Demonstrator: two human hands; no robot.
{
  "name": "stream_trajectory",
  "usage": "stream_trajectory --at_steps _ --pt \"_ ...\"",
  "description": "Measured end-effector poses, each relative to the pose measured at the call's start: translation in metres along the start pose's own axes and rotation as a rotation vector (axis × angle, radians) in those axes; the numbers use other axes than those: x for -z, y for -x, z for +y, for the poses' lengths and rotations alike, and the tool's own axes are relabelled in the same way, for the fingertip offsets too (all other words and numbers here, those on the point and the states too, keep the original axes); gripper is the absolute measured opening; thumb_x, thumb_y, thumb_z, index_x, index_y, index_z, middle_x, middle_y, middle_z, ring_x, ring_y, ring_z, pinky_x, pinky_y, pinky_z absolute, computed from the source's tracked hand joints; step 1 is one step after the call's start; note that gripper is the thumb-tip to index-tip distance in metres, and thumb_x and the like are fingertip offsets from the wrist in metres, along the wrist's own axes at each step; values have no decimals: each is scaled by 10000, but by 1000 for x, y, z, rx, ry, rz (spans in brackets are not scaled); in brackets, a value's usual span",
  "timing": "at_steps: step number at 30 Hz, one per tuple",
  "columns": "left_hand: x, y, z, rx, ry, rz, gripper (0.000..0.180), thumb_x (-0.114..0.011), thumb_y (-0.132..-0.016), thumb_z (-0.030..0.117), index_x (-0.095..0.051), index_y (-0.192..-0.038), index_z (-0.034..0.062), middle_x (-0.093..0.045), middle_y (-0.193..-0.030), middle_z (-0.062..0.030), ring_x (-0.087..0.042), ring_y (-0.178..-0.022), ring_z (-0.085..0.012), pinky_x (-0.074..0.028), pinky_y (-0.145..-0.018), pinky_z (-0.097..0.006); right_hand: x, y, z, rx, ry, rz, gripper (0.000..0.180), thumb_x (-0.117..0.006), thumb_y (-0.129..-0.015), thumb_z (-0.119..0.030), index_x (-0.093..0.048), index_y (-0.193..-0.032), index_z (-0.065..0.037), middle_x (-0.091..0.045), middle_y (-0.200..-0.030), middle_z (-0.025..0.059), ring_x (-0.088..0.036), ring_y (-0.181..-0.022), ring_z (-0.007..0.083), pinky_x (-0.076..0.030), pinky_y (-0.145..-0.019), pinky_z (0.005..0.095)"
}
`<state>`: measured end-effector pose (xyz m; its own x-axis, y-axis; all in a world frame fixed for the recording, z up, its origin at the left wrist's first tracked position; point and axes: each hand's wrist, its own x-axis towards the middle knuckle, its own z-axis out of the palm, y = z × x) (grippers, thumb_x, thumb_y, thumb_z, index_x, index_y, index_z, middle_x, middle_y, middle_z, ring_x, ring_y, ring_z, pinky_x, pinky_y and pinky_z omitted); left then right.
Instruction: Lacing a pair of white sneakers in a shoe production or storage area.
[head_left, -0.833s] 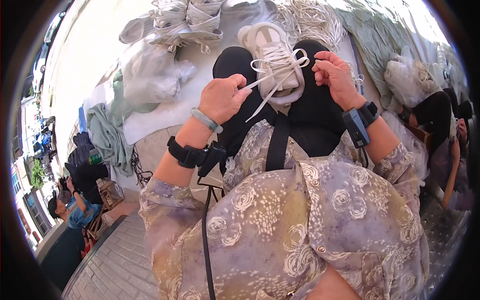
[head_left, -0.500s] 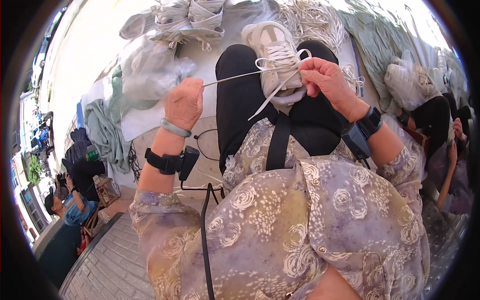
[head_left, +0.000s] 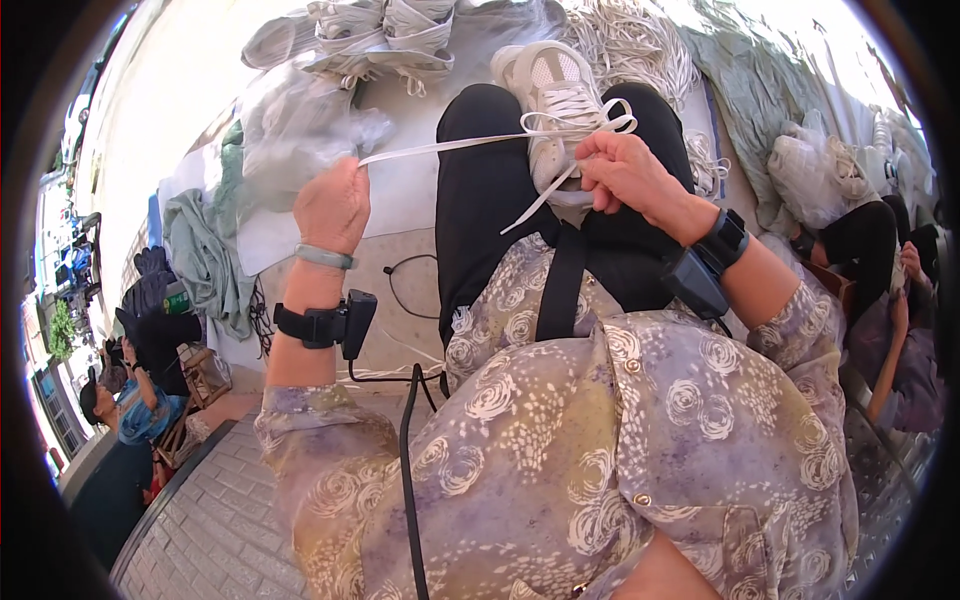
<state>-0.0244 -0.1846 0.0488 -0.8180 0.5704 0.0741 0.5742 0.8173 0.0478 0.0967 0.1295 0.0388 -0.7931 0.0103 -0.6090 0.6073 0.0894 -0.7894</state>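
In left hand [head_left: 332,205], apparently one lace [head_left: 440,147].

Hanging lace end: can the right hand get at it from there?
Probably yes: the right hand is close beside the hanging lace end, and nothing visible blocks the way.

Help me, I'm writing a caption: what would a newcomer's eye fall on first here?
Probably the white lace, stretched from the left hand across to the pale shoe between the black trouser legs, upper centre, with the right hand at the shoe's near end. Next, the flowered shirt filling the lower middle. Then the tangled heap of pale laces at the top, right of centre, beyond the shoe.
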Motion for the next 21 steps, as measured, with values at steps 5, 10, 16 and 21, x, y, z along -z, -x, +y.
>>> stream_trajectory --at_steps 5,10,16,21 --pt "-10 -12 57 342 913 -513 347 -467 -804 301 -659 -716 27 -581 -619 -104 -550 -610 -214 -428 -602 -304 -9 -8 -1 -60 1 -31 165 -488 -827 -92 -554 -944 3 -555 -673 23 -525 -462 63 -411 -384 198" --pt "-23 -22 124 482 1347 -655 205 -510 -834 167 -635 -849 5 -432 -546 36 -359 -412 -41 -297 -366 -185 -11 -17 5 -87 25 -3 145 -477 -811 -80 -570 -898 -10 -557 -659 30 -522 -445 72 -410 -377 202" --pt "-52 -54 150 449 1280 -341 111 -508 -852 105 -589 -898 44 -524 -596 19 -478 -451 -47 -373 -396 -185 -18 -21 3 -39 -40 84 136 -436 -741 -9 -561 -688 2 -556 -596 65 -535 -431 127 -419 -358 257" --pt "-85 -57 153 264 1081 -90 97 -536 -851 96 -584 -898 27 -560 -610 2 -499 -469 -58 -409 -444 -215 -21 -22 8 -43 -171 151 150 -435 -750 -10 -582 -728 0 -556 -593 59 -499 -411 112 -388 -345 253"
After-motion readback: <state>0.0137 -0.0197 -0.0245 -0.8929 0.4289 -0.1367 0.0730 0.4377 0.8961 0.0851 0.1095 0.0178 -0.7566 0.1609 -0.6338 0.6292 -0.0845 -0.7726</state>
